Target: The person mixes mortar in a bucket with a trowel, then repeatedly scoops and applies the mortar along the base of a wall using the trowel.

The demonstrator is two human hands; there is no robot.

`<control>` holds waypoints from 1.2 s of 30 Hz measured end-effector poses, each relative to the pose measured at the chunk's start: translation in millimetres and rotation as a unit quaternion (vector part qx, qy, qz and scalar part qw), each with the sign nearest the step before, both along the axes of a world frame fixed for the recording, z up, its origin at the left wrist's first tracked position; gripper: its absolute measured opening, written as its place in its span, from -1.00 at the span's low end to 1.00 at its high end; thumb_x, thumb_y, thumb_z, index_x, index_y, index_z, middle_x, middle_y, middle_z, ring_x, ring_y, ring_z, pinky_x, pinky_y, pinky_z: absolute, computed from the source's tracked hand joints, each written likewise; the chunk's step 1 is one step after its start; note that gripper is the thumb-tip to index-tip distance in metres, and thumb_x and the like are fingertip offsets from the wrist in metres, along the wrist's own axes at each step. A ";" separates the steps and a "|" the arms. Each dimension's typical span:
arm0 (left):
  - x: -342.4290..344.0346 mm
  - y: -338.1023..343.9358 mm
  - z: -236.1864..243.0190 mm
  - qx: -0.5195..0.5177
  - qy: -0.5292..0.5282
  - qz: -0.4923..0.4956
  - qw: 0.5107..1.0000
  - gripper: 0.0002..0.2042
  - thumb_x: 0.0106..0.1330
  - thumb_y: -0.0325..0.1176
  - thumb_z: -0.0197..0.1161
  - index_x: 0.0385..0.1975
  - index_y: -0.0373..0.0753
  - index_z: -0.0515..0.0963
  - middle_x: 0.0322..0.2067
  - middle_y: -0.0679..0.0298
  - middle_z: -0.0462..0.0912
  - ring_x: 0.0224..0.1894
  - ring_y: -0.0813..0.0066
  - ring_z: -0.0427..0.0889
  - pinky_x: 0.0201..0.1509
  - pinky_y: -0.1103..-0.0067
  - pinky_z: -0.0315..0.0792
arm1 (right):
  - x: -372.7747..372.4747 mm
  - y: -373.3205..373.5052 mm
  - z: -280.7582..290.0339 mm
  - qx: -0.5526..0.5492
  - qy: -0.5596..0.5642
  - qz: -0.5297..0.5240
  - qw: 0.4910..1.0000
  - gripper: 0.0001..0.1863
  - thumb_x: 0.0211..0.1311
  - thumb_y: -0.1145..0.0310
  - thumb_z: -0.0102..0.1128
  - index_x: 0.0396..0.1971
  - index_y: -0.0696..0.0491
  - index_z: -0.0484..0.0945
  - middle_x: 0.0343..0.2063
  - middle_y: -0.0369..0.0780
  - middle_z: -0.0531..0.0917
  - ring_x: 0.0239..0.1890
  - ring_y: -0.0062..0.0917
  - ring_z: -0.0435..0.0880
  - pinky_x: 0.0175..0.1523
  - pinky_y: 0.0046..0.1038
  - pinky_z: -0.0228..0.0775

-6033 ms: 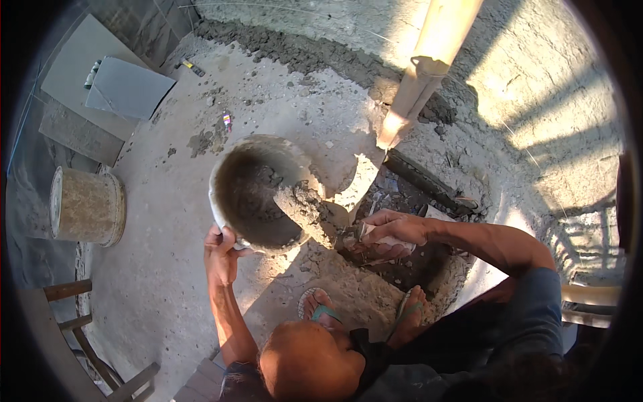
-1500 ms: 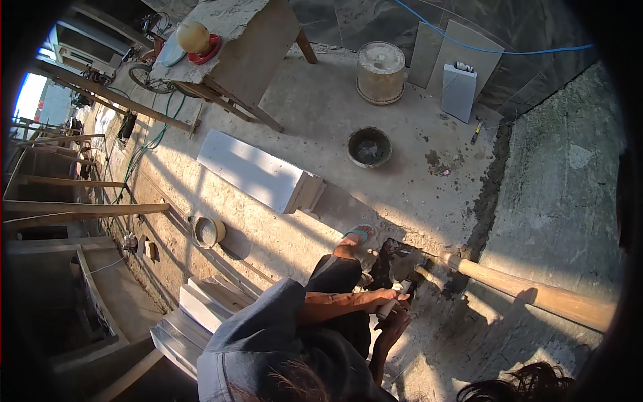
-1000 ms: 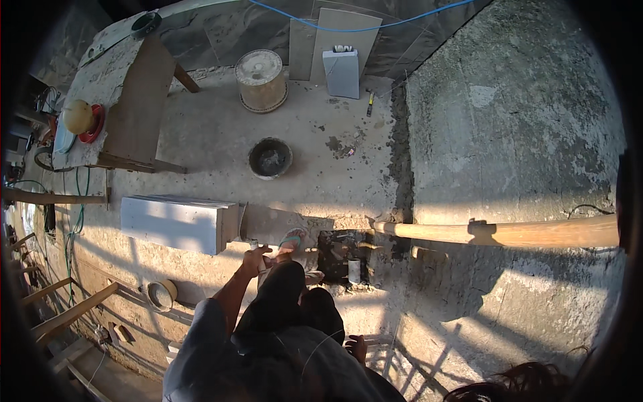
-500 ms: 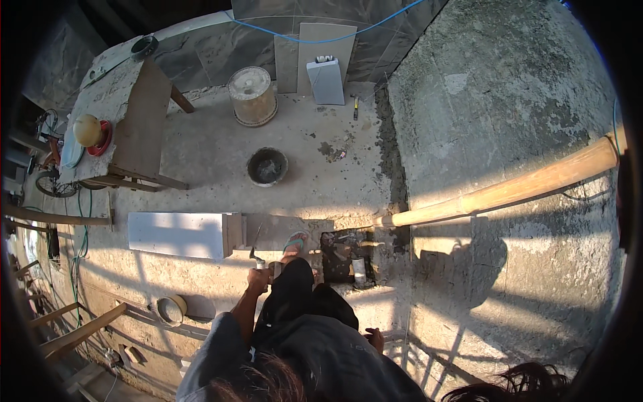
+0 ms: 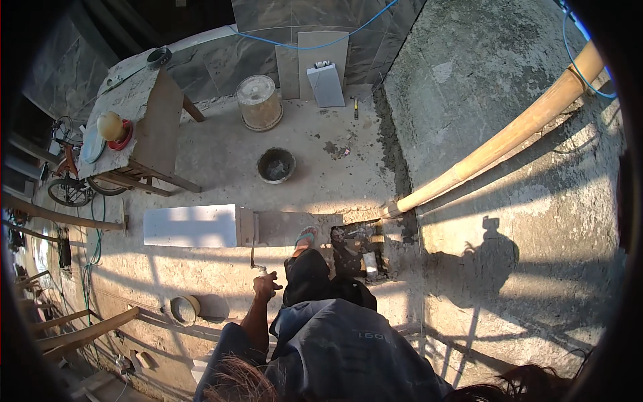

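My left hand (image 5: 266, 286) is closed around the handle of a trowel (image 5: 260, 269), whose thin blade shows nearly edge-on and points away from me. It hangs beside my left leg, near the end of a long stack of white-topped tiles or boards (image 5: 191, 226). My right hand is out of sight behind my body. In front of my feet, a square pit (image 5: 345, 254) in the floor has a short white pipe (image 5: 370, 262) standing in it. My sandalled foot (image 5: 305, 238) is just left of the pit.
A black mortar tub (image 5: 276, 166) and an upturned bucket (image 5: 258, 100) stand ahead. A wooden table (image 5: 161, 120) is at the far left. A bamboo pole (image 5: 495, 137) slants across the right. Another bucket (image 5: 184, 310) lies behind the stack, near wooden rails (image 5: 90, 328).
My view has shifted a little, and my body has moved slightly right. My right hand, seen beside my body before, has gone out of sight. The trowel stays in my left hand.
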State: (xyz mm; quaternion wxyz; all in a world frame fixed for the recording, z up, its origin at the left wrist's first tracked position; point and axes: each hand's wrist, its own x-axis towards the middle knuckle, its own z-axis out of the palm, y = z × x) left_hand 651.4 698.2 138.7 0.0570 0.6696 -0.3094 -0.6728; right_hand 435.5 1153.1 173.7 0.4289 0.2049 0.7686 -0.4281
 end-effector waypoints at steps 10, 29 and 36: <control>60.9 62.3 -10.8 0.066 0.025 0.091 0.993 -0.64 0.31 -0.18 0.23 -0.13 -0.41 0.56 -0.17 0.03 0.70 -0.41 0.14 0.78 -0.62 0.38 0.43 | -19.8 -12.8 15.5 -0.038 -0.022 0.025 0.999 -0.34 0.51 -0.13 -0.25 0.08 0.20 0.53 -0.35 0.01 0.73 -0.47 -0.38 0.64 -0.28 -0.31 0.51; 164.7 64.5 -69.3 0.003 -0.286 -0.123 0.950 -0.22 0.02 0.23 0.36 0.01 -0.44 0.58 0.05 -0.14 0.62 0.19 0.12 0.56 0.23 0.35 0.36 | -14.7 -77.2 20.5 -0.085 -0.039 0.047 0.995 -0.37 0.51 -0.13 -0.23 0.07 0.16 0.52 -0.37 -0.09 0.72 -0.53 -0.51 0.58 -0.47 -0.47 0.47; 223.6 27.6 -117.7 0.050 -0.326 -0.248 0.911 -0.28 0.22 0.39 -0.02 0.14 -0.06 0.55 0.10 -0.10 0.59 0.26 0.04 0.48 0.27 0.34 0.34 | 11.8 -142.8 35.8 -0.123 -0.004 0.046 0.991 -0.47 0.50 -0.01 -0.16 0.06 0.15 0.53 -0.40 -0.11 0.72 -0.55 -0.55 0.58 -0.49 -0.50 0.47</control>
